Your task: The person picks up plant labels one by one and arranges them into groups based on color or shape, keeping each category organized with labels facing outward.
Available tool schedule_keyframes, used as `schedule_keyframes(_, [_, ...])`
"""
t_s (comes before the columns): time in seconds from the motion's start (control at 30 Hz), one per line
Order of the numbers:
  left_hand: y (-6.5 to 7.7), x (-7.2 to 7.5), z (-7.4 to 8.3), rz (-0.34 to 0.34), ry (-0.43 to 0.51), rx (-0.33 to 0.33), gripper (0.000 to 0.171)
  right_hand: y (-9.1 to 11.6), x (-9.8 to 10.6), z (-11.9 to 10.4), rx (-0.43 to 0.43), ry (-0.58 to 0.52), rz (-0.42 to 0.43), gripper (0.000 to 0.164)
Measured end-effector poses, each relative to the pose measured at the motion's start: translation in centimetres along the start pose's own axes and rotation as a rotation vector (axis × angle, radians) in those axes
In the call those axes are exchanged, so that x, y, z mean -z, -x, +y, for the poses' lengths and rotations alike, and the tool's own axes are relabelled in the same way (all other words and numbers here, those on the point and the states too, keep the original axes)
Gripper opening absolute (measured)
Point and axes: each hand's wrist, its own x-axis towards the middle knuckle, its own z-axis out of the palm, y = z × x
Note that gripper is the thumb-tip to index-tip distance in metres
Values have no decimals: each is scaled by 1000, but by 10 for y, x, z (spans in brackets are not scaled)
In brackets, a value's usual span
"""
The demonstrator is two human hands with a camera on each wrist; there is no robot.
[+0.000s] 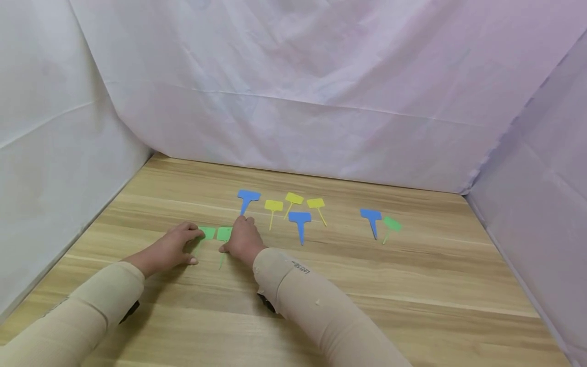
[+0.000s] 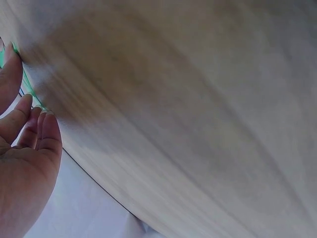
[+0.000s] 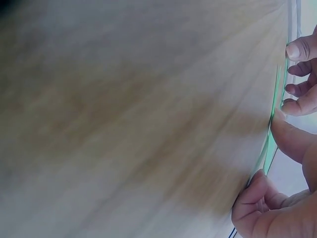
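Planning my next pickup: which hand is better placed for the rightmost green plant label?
Probably your right hand: though at the middle green plant label, it is nearer the rightmost green plant label than your left hand.

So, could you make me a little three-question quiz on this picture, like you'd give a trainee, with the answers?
1. How many yellow tags lie on the table?

2. True or false: the left hand and the right hand are each touching a green tag.

3. Which colour of tag lies right beside the far-right green tag? A) yellow B) blue C) red

Key:
1. Three.
2. True; the fingers of each hand are on a different one.
3. B; a blue tag lies just to its left in the head view.
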Motion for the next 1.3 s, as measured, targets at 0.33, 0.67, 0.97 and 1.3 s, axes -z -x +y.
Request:
schedule_keyframes(0.33, [0,2,1,-17,9,8,61,1,0,-3,-5,42,0,70])
schedule_keyframes(0.67, [0,2,1,-12,8,-1,60,4,1,-5,-18,41,5,69])
schedule_keyframes(0.97, [-1,2,1,-14,17,-5,61,3,1,-5,-24,52,-2,68])
schedule_keyframes(1.3, [-1,1,-1,-16,20,-12,59,3,0,-5,-12,59,0,69])
